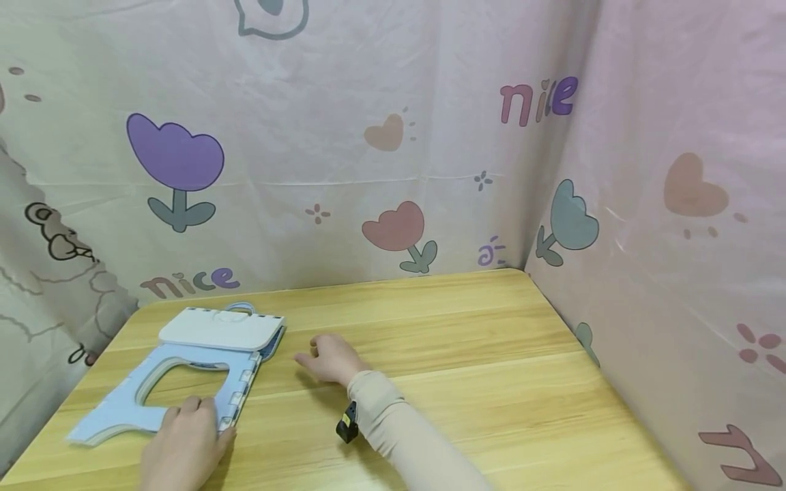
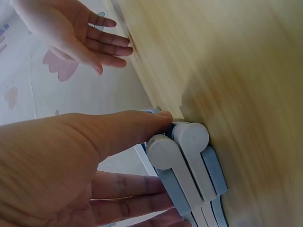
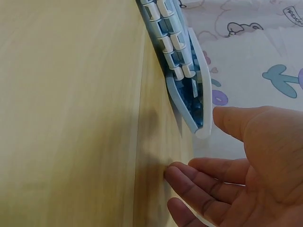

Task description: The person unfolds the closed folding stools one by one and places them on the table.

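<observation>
Folding stool (image 1: 217,329), out of sight: we lose its underside against the desk (image 1: 442,341), and in the head view the left hand (image 1: 184,443) covers its near right corner.
Folding stool, looks: pale blue and white plastic, folded flat, a big rounded opening through the blue part, a row of hinges (image 1: 247,378) down its right side, a white panel across the far end, and from the right wrist we catch darker blue inside.
Folding stool, place: lying on the desk's left side, white end towards the far left corner, loop handle (image 1: 241,307) just short of the far edge.
Left hand: here we see thumb on one side and fingers on the other, gripping the stool's near end; the fingertips slip behind it.
Right hand: right of the stool and apart from it, fingers loose and spread, holding nothing.
Right arm: a beige sleeve (image 1: 399,423), cut off by the frame, and a small black device (image 1: 347,424) at the wrist, its details too small for us.
Desk: yellow wood grain, near edge out of frame.
Cloth (image 1: 295,123): tulips and hearts hang beyond the far edge; the top is cropped.
</observation>
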Action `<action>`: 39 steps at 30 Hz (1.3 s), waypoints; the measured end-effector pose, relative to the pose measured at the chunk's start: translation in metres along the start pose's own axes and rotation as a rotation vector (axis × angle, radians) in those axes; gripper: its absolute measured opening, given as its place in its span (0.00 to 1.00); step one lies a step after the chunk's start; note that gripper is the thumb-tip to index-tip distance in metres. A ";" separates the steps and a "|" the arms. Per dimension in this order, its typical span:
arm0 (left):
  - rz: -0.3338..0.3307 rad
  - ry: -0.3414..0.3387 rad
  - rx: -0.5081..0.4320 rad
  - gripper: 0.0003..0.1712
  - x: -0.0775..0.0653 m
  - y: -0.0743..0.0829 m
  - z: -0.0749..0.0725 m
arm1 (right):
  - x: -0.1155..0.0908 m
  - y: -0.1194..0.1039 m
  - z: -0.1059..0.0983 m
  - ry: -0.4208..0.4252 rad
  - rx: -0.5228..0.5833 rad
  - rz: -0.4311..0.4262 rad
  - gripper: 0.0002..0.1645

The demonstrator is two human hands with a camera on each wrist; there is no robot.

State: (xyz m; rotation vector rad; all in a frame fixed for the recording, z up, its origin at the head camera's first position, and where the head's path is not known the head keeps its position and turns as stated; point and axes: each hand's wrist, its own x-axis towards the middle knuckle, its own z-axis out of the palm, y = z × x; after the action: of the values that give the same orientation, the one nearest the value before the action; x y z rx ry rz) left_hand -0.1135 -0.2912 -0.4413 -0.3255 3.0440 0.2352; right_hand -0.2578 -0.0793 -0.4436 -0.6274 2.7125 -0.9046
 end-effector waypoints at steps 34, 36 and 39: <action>0.307 0.246 0.012 0.35 -0.018 0.107 0.021 | -0.022 0.093 -0.053 0.133 0.129 0.094 0.25; 0.333 0.263 0.016 0.34 -0.019 0.110 0.022 | -0.025 0.099 -0.057 0.148 0.131 0.102 0.25; 0.368 0.288 0.023 0.33 -0.020 0.116 0.024 | -0.029 0.108 -0.063 0.158 0.127 0.112 0.26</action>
State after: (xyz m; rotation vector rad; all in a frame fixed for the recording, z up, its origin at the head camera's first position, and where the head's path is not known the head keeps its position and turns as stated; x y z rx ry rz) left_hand -0.1179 -0.1716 -0.4470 0.2290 3.3679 0.1857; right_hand -0.2879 0.0445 -0.4584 -0.3894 2.7656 -1.1306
